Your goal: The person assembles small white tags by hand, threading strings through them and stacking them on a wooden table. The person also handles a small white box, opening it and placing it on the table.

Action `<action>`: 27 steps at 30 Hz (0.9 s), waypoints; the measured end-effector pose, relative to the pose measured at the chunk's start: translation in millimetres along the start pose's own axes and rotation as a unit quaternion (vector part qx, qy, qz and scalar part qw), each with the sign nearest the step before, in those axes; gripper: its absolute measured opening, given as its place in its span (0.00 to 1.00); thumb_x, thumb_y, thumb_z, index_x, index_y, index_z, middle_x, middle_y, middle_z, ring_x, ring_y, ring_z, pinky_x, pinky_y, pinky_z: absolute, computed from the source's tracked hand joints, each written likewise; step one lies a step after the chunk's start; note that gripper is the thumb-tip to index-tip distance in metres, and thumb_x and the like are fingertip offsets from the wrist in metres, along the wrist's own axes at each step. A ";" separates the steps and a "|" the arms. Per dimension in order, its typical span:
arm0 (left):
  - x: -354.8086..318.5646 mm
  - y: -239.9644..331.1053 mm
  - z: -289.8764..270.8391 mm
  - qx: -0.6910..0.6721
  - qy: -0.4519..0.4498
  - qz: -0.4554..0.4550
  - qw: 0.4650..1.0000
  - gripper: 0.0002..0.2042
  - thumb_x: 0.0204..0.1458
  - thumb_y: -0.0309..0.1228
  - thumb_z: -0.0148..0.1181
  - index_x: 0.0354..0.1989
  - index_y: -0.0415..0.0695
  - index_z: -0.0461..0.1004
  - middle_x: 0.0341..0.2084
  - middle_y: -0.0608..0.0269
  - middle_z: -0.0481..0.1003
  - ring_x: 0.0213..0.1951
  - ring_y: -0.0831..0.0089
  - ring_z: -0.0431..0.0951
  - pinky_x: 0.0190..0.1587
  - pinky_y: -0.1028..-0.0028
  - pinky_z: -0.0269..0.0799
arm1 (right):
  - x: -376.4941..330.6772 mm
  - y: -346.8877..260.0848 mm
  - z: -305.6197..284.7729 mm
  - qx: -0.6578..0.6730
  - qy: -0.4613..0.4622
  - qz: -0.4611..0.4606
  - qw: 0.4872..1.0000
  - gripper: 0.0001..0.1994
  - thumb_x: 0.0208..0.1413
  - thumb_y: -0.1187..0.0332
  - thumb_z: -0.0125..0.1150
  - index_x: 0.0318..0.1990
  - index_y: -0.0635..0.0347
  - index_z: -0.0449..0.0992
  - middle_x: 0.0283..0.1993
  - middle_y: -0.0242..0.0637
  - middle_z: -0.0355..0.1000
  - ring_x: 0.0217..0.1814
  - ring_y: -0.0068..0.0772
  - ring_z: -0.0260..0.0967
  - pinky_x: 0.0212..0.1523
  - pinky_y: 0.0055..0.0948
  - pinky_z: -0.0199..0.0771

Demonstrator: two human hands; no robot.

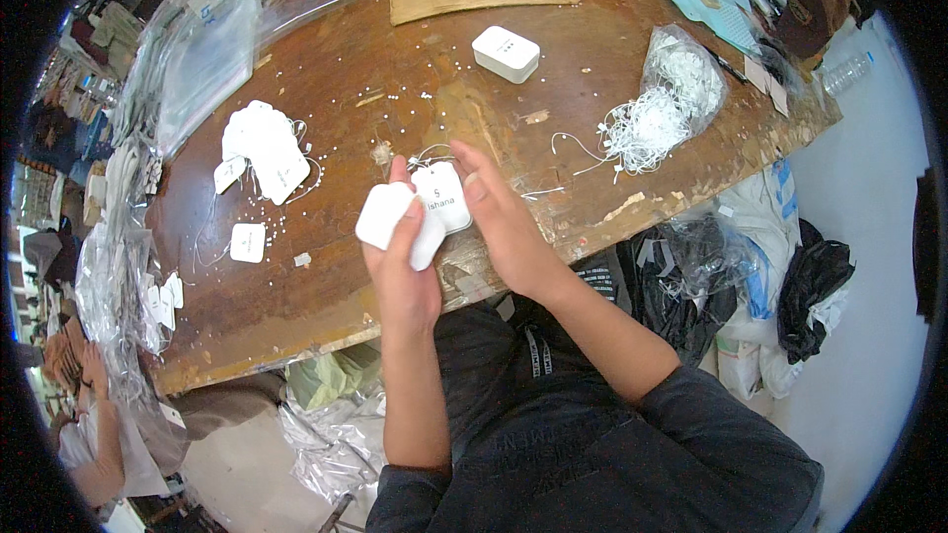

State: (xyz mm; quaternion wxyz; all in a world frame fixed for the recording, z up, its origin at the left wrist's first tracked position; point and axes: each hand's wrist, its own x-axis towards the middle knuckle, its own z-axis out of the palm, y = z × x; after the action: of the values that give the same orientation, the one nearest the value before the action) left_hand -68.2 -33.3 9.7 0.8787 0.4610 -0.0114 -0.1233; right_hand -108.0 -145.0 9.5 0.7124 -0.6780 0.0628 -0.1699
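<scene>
Toward the six o'clock edge of the brown wooden table [336, 266], the person's left hand [403, 271] grasped plain white rounded tags [383, 212], its thumb laid across their upper face. A white rounded tag with black print [446, 203] lay just beside them at two o'clock, with a thin white cord [432, 148] at its twelve o'clock end. The right hand [513, 237] had its thumb at that tag's three o'clock edge; whether it gripped or merely touched could not be told.

The step in hand was judged to be handling corded tags between both hands. The next move appeared to call for a steady left grip and a light right pinch, cord clear of the fingers.

Left forearm: entered from six o'clock, hand directed toward twelve. Right forearm: entered from five o'clock, fingers extended toward eleven. A fanned pile of white tags [265, 150] lay at ten o'clock from the hands.
</scene>
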 end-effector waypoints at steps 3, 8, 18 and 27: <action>-1.1 -2.5 0.4 0.015 -0.009 0.013 1.000 0.25 0.56 0.24 0.53 0.62 0.31 0.57 0.65 0.43 0.61 0.69 0.57 0.57 0.70 0.60 0.51 | -4.0 -1.0 -5.5 -0.057 -0.001 -0.027 0.998 0.29 0.68 0.53 0.42 0.65 0.69 0.56 0.65 0.59 0.60 0.69 0.53 0.57 0.68 0.40 0.53; 1.0 11.9 -14.3 0.038 0.035 0.094 0.994 0.22 0.57 0.24 0.54 0.59 0.30 0.62 0.62 0.44 0.64 0.65 0.57 0.63 0.65 0.61 0.61 | 3.5 -13.1 -64.9 -0.367 0.056 -0.174 0.912 0.19 0.61 0.63 0.53 0.54 0.66 0.70 0.52 0.49 0.72 0.56 0.48 0.68 0.58 0.40 0.66; -13.5 14.3 -9.7 0.017 -0.056 -0.046 0.997 0.18 0.59 0.31 0.48 0.52 0.27 0.66 0.35 0.46 0.76 0.33 0.52 0.83 0.30 0.67 0.83 | 40.7 -14.0 -127.4 -0.642 -0.102 -0.222 0.727 0.16 0.44 0.79 0.58 0.45 0.60 0.75 0.42 0.41 0.74 0.45 0.45 0.71 0.45 0.39 0.73; -21.1 12.9 2.7 0.187 -0.034 -0.086 0.978 0.17 0.58 0.29 0.56 0.51 0.29 0.68 0.37 0.49 0.78 0.34 0.62 0.83 0.31 0.72 0.81 | 3.5 -28.5 -74.4 -0.246 -0.038 -0.168 0.954 0.06 0.53 0.78 0.58 0.38 0.63 0.79 0.39 0.40 0.72 0.41 0.36 0.73 0.40 0.28 0.74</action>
State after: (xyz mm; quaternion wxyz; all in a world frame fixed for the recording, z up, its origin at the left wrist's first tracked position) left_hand -86.3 -23.6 23.8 0.7623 0.6118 -0.0241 -0.2098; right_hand -133.0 -217.1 32.8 0.4861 -0.8391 -0.0394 -0.2408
